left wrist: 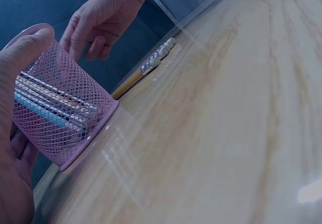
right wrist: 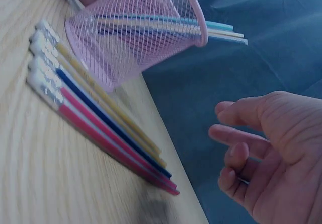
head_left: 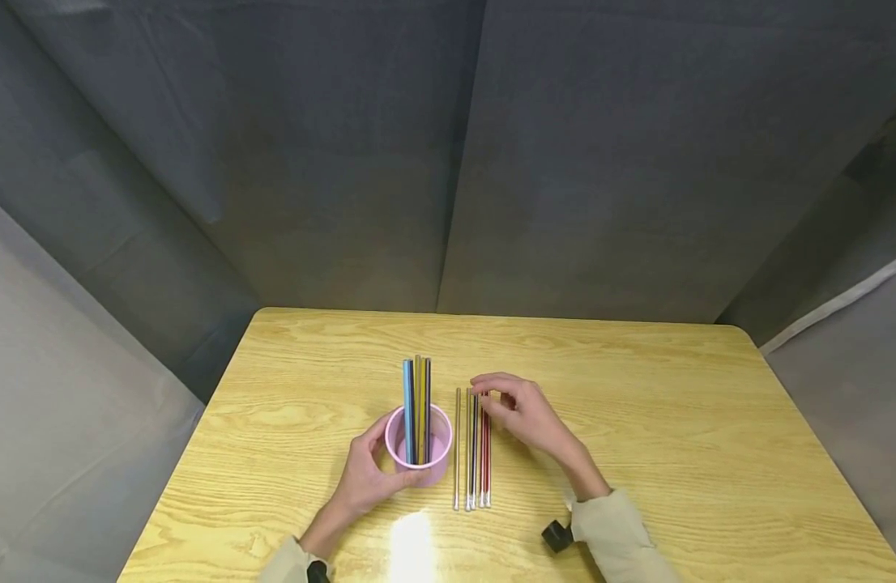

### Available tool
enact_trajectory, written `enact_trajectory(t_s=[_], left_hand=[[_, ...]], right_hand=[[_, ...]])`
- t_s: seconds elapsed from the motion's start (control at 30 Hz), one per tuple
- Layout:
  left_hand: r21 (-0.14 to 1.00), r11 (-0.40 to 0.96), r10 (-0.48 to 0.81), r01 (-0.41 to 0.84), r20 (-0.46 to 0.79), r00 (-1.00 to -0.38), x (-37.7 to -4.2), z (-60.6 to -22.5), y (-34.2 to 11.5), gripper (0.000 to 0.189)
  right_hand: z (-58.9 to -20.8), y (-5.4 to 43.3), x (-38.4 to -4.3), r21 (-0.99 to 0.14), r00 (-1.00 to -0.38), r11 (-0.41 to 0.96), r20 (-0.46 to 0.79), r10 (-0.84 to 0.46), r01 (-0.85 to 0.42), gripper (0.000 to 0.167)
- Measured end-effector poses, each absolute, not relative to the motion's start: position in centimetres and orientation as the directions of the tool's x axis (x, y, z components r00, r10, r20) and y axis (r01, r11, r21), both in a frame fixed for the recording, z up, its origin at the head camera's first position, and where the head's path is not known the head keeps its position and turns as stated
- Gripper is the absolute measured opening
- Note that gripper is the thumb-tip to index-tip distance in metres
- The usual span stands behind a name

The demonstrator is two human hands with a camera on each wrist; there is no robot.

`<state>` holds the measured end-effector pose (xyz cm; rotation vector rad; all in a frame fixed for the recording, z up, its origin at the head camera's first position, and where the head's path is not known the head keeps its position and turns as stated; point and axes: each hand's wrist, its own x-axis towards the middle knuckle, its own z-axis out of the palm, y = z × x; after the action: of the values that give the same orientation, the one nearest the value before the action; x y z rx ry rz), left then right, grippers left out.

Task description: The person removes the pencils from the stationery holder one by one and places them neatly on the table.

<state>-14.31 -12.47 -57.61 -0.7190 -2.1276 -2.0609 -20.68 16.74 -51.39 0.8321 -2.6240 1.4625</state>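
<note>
My left hand (head_left: 368, 474) grips a pink mesh pencil cup (head_left: 435, 472), its thumb on the near side of the rim. Inside the cup stand several pencils (head_left: 417, 409), light blue, dark and yellow, leaning against the wall. On the table to the cup's right, several pencils (right wrist: 115, 118) lie side by side: yellow, dark blue and red ones, their white eraser ends toward the person. My right hand (head_left: 524, 413) is over the far ends of these pencils. In the right wrist view its fingers (right wrist: 246, 110) are loosely bent, apart from the pencils, with nothing between them.
The light wood table (head_left: 674, 421) ends at a far edge close to a dark grey curtain (head_left: 601, 162). Lighter grey cloth (head_left: 54, 405) hangs on the left side. A bright reflection shows on the tabletop in front of the cup.
</note>
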Motion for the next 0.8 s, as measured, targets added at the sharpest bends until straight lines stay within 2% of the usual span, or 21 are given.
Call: enact_trajectory(t_s=[0.4,0.8], left_hand=[[0.916,-0.017,0.271,0.4,0.389,-0.88,-14.3,-57.6,-12.5,0.091],[0.925,0.001,0.275,0.38,0.365,-0.889,-14.3,-57.6,-12.5,0.091]], right_hand=[[-50.0,13.7,-19.3,-0.808,-0.781,0.248,0.359,-0.511,-0.535,0.026],[-50.6,11.9,-18.1,-0.836,-0.75,0.207,0.311,-0.583,-0.508,0.038]])
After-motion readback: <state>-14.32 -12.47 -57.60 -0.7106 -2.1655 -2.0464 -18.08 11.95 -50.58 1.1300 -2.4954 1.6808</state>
